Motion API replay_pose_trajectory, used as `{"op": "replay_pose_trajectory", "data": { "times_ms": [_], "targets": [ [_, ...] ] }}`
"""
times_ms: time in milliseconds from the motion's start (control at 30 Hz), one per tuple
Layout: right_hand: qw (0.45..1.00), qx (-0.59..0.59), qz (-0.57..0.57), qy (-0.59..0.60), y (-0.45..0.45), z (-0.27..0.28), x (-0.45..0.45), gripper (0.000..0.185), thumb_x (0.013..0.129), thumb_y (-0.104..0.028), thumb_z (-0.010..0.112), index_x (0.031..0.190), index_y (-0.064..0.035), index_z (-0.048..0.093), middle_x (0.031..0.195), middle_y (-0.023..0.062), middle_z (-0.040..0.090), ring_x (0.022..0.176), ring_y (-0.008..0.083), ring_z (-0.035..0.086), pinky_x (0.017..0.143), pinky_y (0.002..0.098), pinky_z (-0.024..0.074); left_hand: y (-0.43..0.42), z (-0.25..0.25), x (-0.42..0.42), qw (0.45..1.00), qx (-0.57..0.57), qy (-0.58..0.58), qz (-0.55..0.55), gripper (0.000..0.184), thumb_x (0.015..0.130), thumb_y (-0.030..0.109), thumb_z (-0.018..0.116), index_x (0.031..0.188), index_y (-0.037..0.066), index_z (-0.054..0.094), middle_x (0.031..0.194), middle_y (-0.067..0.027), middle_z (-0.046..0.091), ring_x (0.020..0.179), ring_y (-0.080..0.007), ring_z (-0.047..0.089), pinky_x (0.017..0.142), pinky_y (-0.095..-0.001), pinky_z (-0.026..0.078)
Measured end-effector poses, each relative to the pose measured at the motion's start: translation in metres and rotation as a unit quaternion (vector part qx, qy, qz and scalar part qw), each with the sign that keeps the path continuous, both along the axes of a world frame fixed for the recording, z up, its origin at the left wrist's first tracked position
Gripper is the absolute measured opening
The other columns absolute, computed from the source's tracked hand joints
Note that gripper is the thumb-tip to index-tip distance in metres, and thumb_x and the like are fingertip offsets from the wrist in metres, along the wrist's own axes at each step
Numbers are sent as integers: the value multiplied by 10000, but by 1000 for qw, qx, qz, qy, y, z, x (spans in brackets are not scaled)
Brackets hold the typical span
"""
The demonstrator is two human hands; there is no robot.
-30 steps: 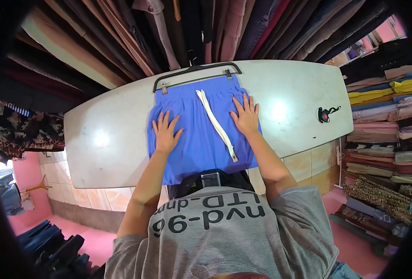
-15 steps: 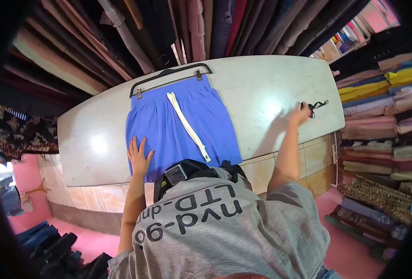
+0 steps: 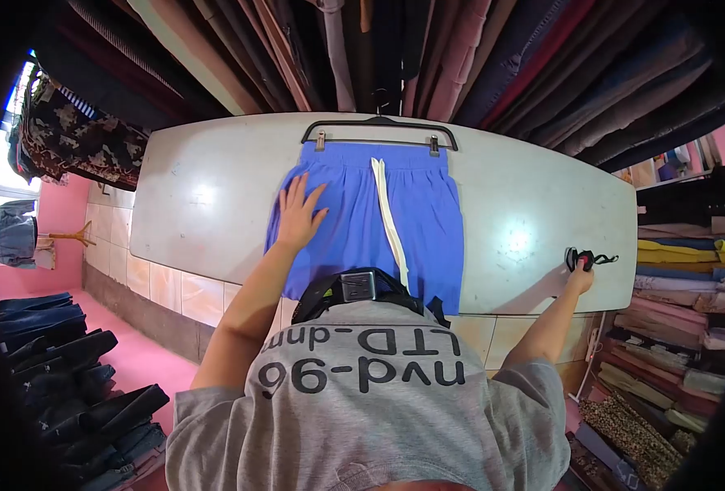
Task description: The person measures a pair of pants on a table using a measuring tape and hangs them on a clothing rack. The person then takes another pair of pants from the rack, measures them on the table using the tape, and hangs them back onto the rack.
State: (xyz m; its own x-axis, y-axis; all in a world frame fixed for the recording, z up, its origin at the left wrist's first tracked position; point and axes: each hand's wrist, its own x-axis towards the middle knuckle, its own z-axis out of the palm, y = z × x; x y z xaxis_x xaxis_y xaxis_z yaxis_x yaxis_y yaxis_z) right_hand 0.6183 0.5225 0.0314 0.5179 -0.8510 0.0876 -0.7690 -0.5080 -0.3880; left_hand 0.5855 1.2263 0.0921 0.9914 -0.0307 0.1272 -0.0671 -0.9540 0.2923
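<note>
Blue shorts (image 3: 346,213) with a white drawstring (image 3: 389,217) lie on the white table (image 3: 207,221), clipped at the waistband to a black hanger (image 3: 379,123). My left hand (image 3: 298,217) rests on the left side of the shorts, fingers spread and holding nothing. At the table's right end, my right hand (image 3: 580,275) has its fingers on a small black device (image 3: 583,259) with a red spot and a black strap. Its fingertips are partly hidden by the device.
Hanging trousers (image 3: 452,65) line the far side of the table. Stacks of folded clothes (image 3: 681,278) stand at the right. Dark jeans (image 3: 60,360) are piled at the lower left, and camouflage clothing (image 3: 76,139) hangs at the left.
My right hand has left the shorts and gone right to the black device. My left hand has shifted up on the shorts since half a second ago. The camera view has turned.
</note>
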Motion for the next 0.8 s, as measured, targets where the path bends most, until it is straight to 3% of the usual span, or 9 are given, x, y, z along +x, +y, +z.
{"op": "replay_pose_trajectory", "data": {
  "times_ms": [100,200,267,300,400,500,600,667,800],
  "targets": [
    [954,-21,-7,-300,14,9,-8,404,794,-282,717,999,40,586,913,166,647,810,300,608,764,380,473,1,-6,34,1000,13,-12,-19,590,825,304,646,1361,177,433,1488,-130,259,1385,-338,204,1094,-575,161],
    [925,-11,-29,-379,51,74,-18,327,833,-188,677,1007,57,548,971,182,627,822,269,601,771,354,477,8,-19,57,999,35,-7,-30,685,815,361,651,1401,144,370,1505,-141,218,1396,-343,176,1093,-585,143],
    [884,-50,121,-450,75,106,-15,253,865,-96,611,1048,54,521,1014,176,614,834,259,616,782,357,487,7,-27,61,997,41,60,1,746,800,405,659,1423,152,335,1514,-159,182,1403,-349,148,1088,-597,133],
    [828,103,182,-520,100,123,-5,270,878,-29,548,1132,41,487,1037,169,605,804,243,638,724,336,516,7,-29,63,997,38,65,3,746,800,405,659,1423,152,335,1514,-159,182,1403,-349,148,1088,-597,133],
    [842,282,324,-327,200,154,16,391,888,-40,517,1268,4,435,1010,132,596,741,181,652,553,243,501,11,-27,64,997,29,77,-7,805,791,444,659,1444,153,289,1526,-171,127,1415,-349,97,1080,-617,110],
    [771,500,349,-184,323,141,39,418,852,-99,603,1243,-51,464,921,73,599,627,95,564,499,207,448,13,-13,63,999,6,40,-14,679,820,361,653,1395,118,385,1481,-185,250,1372,-344,225,1085,-564,180],
    [693,540,467,-103,418,113,51,344,823,-69,652,1136,-47,510,874,54,626,664,92,579,523,206,458,10,-7,57,976,-202,-65,45,457,873,238,618,1286,73,513,1311,-148,495,1187,-272,475,1002,-440,370],
    [691,481,535,-72,461,96,59,302,795,-75,693,1069,-25,576,887,49,647,729,106,611,641,236,502,-1,-6,51,784,-599,113,119,280,920,153,559,1178,50,593,1087,-63,629,949,-152,579,836,-295,475],
    [676,393,618,-78,516,87,68,263,777,-106,713,1006,-30,609,876,107,675,809,194,669,697,299,506,-4,20,50,667,-687,255,132,282,960,196,515,1207,78,583,1057,-43,627,899,-113,587,774,-266,485]
  ]
}}
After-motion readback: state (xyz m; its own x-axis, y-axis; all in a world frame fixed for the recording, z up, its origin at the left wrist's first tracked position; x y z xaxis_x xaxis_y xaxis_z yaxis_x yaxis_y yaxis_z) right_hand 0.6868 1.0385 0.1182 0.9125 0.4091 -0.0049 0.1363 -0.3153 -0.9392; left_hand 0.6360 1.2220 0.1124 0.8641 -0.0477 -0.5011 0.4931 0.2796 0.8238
